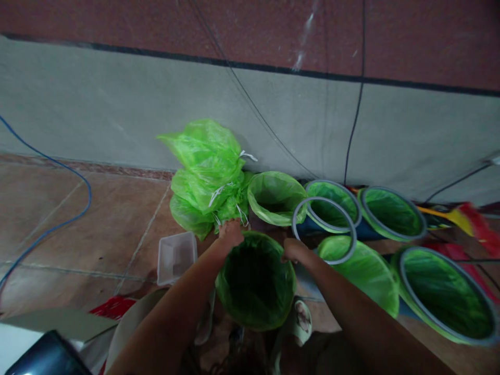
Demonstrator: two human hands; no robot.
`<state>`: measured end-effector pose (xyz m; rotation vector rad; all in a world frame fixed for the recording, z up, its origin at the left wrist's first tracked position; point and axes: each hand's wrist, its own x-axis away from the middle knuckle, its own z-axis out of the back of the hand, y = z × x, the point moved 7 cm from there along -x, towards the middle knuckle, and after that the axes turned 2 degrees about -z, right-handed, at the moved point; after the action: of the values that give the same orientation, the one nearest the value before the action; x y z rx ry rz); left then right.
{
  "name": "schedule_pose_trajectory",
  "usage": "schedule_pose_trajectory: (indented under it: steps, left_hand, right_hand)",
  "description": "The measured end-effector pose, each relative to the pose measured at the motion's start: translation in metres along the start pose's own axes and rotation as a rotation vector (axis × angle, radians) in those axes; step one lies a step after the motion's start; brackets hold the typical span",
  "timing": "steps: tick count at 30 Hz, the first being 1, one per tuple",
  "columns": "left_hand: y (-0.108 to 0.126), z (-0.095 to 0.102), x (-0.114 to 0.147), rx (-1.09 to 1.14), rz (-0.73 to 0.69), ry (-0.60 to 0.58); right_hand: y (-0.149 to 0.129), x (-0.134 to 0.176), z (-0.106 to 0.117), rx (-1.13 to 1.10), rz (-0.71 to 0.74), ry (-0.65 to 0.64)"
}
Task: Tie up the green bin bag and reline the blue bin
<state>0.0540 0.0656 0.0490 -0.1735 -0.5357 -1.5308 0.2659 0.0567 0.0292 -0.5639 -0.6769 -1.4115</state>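
A thin green bag (255, 284) gapes upward, round-mouthed, between both hands (231, 233) (295, 251).

The liner (255, 324) between the hands is coloured translucent lime green, deepened almost to black inside. The same lime is repeated in the heaped bags (203, 151), which are flecked with white by their ties (216, 197). Plain grey is shown by the loose ring (353, 237). The wall (117, 104) is coloured maroon above and pale grey below, divided by a blackish stripe (226, 64). The brown floor (113, 203) is crossed by pale joint lines, and bright blue is added by the cord (90, 192).
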Motion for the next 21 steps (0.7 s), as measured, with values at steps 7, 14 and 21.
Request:
schedule_pose_trajectory:
  steps: [7,14,21]
  left_hand:
    - [0.026,-0.009,-0.003,0.034,-0.157,-0.016]
    - [0.016,-0.010,-0.001,-0.020,-0.119,-0.017]
    - [0.024,-0.009,0.008,-0.097,-0.180,-0.044]
  right_hand:
    - [-0.011,0.002,0.036,-0.113,0.127,0.243]
    - [-0.045,-0.012,0.017,-0.156,0.266,0.309]
    - [-0.036,-0.016,-0.001,-0.102,0.276,0.225]
